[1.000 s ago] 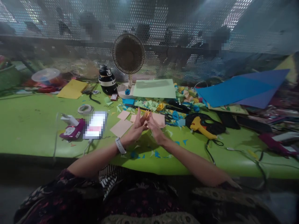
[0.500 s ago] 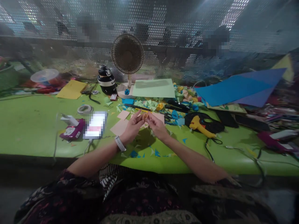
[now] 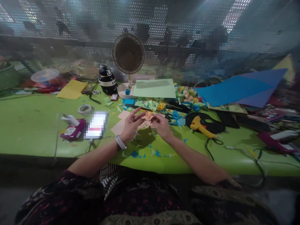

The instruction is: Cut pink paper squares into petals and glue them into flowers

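Between my two hands is a small peach-orange piece of folded paper [image 3: 148,116], its layers fanned out like petals. My left hand [image 3: 131,125] pinches its left edge with thumb and fingertips, one finger stretched away above it. At the other edge, my right hand [image 3: 161,125] grips the paper between thumb and curled fingers. Underneath, flat peach paper squares [image 3: 117,127] lie on the green tabletop [image 3: 42,125]. Green paper scraps [image 3: 146,104] and an orange paper flower [image 3: 160,106] are just beyond my fingers.
On the left are a phone [image 3: 95,125], a purple plug adapter [image 3: 74,132] and a tape roll [image 3: 85,109]. A fan [image 3: 128,53] and black bottle [image 3: 107,82] stand behind. A yellow glue gun [image 3: 201,127] lies right, below large blue sheets [image 3: 236,89].
The folded paper has spread from a narrow bundle into a fanned shape. My hands have moved slightly apart, and my left fingers are straighter.
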`<action>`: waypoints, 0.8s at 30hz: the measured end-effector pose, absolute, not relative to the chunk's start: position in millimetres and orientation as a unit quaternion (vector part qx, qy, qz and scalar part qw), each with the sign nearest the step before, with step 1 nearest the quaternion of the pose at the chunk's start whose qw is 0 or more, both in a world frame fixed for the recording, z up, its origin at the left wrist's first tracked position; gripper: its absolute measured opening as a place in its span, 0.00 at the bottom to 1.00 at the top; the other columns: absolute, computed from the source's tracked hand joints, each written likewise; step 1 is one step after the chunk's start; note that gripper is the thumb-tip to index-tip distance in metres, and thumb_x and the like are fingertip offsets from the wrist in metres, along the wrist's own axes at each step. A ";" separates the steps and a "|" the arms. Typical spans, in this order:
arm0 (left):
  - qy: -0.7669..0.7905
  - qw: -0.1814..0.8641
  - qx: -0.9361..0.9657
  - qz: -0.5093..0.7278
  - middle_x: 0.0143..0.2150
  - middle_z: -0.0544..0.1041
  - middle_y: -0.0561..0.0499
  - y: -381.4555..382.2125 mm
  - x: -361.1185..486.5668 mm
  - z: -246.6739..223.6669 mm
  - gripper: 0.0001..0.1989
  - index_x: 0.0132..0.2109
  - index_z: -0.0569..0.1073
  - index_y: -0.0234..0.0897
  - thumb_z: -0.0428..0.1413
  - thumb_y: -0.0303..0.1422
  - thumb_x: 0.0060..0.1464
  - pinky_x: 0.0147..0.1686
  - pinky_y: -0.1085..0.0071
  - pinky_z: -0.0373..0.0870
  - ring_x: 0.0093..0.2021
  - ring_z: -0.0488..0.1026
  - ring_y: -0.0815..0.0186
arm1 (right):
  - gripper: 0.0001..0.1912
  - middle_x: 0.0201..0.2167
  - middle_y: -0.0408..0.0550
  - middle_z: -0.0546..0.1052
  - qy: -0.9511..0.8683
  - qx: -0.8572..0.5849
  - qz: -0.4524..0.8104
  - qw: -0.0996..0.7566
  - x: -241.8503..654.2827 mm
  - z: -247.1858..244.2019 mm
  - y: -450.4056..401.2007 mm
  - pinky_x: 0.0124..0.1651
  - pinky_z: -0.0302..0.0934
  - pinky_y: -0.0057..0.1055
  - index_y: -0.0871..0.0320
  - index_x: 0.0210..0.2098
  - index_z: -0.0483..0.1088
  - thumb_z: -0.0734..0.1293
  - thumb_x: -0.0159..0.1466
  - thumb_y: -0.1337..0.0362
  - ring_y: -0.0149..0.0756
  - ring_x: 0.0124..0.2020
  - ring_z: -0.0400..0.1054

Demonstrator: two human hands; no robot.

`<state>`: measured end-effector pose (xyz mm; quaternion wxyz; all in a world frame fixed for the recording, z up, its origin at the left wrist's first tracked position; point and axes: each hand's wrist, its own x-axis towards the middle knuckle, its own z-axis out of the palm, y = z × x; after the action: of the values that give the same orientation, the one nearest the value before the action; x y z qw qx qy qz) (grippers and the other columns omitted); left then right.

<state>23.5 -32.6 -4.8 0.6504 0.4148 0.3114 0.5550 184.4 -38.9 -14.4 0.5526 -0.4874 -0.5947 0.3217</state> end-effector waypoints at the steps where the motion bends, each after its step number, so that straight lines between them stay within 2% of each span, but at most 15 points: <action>1: 0.315 0.651 0.417 0.551 0.50 0.81 0.45 -31.8 23.1 -4.8 0.36 0.61 0.69 0.39 0.67 0.27 0.43 0.49 0.66 0.71 0.43 0.78 0.66 | 0.15 0.39 0.50 0.79 -0.594 -0.487 0.327 0.551 184.6 -13.1 -39.3 0.48 0.69 0.40 0.58 0.38 0.78 0.67 0.58 0.54 0.40 0.38 0.73; 4: 0.325 0.645 0.433 0.540 0.49 0.80 0.46 -29.2 22.4 -5.2 0.31 0.56 0.72 0.37 0.67 0.29 0.43 0.47 0.67 0.71 0.42 0.77 0.66 | 0.14 0.35 0.48 0.79 -0.582 -0.484 0.357 0.548 184.1 -10.8 -40.5 0.46 0.69 0.39 0.58 0.37 0.77 0.68 0.56 0.55 0.39 0.36 0.73; 7: 0.341 0.612 0.466 0.540 0.42 0.81 0.48 -27.0 21.6 -6.3 0.25 0.52 0.74 0.35 0.66 0.31 0.43 0.44 0.69 0.71 0.39 0.76 0.68 | 0.13 0.35 0.47 0.80 -0.565 -0.484 0.383 0.547 183.7 -10.4 -40.8 0.45 0.69 0.38 0.57 0.34 0.77 0.69 0.53 0.56 0.39 0.36 0.74; 12: 0.364 0.567 0.508 0.537 0.31 0.77 0.54 -22.3 18.3 -10.6 0.23 0.50 0.75 0.33 0.65 0.31 0.44 0.39 0.72 0.69 0.32 0.73 0.71 | 0.12 0.31 0.47 0.79 -0.545 -0.493 0.411 0.539 184.4 -9.5 -40.1 0.43 0.69 0.38 0.57 0.32 0.75 0.70 0.51 0.57 0.38 0.33 0.73; 18: 0.369 0.550 0.530 0.530 0.32 0.77 0.53 -19.3 16.3 -13.8 0.21 0.49 0.75 0.34 0.64 0.33 0.46 0.40 0.70 0.70 0.34 0.73 0.69 | 0.13 0.27 0.45 0.77 -0.540 -0.506 0.408 0.535 185.5 -9.0 -38.6 0.37 0.67 0.35 0.58 0.32 0.75 0.70 0.50 0.56 0.36 0.29 0.71; 24: 0.386 0.571 0.539 0.484 0.41 0.80 0.47 -25.3 19.1 -2.9 0.16 0.43 0.78 0.34 0.65 0.31 0.44 0.40 0.69 0.71 0.38 0.75 0.65 | 0.13 0.29 0.44 0.77 -0.535 -0.488 0.424 0.544 189.2 -10.3 -35.1 0.34 0.67 0.32 0.58 0.33 0.74 0.70 0.49 0.59 0.33 0.30 0.70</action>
<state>19.1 -25.3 -2.9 0.5713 0.5386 0.3863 0.4840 189.2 -35.1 -10.3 0.5441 -0.4879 -0.5352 0.4237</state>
